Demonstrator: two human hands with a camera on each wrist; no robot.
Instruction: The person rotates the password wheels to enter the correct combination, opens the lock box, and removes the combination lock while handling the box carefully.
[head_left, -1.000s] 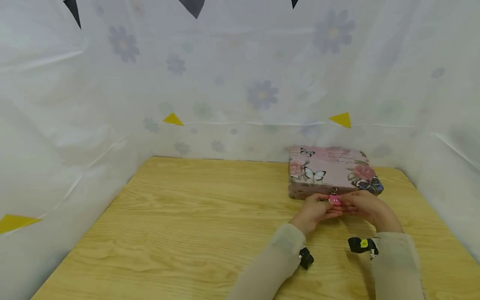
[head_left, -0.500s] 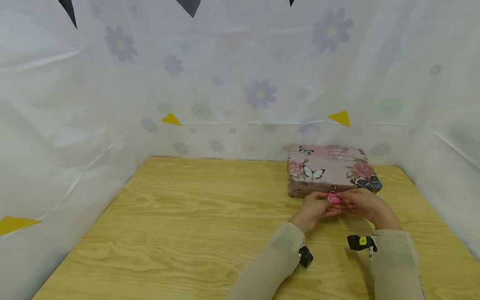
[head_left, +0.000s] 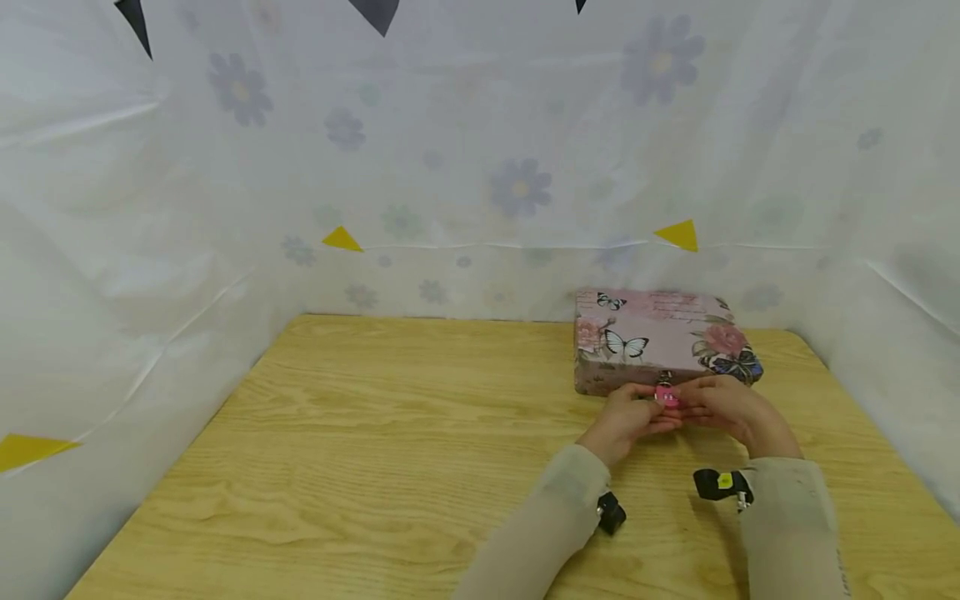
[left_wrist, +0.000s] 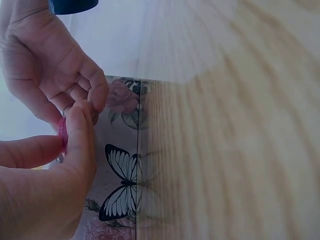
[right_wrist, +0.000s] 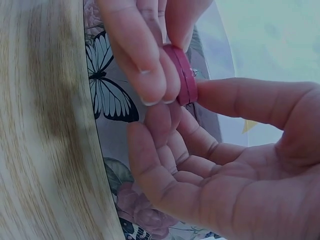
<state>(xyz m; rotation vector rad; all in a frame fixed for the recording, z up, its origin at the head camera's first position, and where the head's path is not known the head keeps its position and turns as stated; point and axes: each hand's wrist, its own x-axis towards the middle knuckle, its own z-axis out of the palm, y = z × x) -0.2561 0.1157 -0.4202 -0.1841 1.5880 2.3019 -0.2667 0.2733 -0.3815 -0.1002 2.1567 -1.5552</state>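
Observation:
A small pink combination padlock (head_left: 667,396) hangs at the metal clasp (head_left: 665,377) on the front of a pink box (head_left: 667,333) printed with butterflies and roses. My left hand (head_left: 628,417) pinches the padlock between thumb and fingers from the left. From the other side, my right hand (head_left: 738,408) holds it with the thumb tip against its edge. In the right wrist view, the padlock (right_wrist: 184,75) shows edge-on, and the curled fingers of the right hand (right_wrist: 225,175) meet the left fingers below it. The left wrist view shows only a pink sliver of the padlock (left_wrist: 62,134).
The box stands at the back right of a wood-grain table (head_left: 375,433), near the flowered white curtain (head_left: 450,167) behind it. White sheeting also hangs on both sides. Black wrist straps (head_left: 723,485) stick out from the sleeves.
Both hands stay at the padlock with only slight finger movement. The whole head view has shifted a little, so box and hands appear slightly further left and up.

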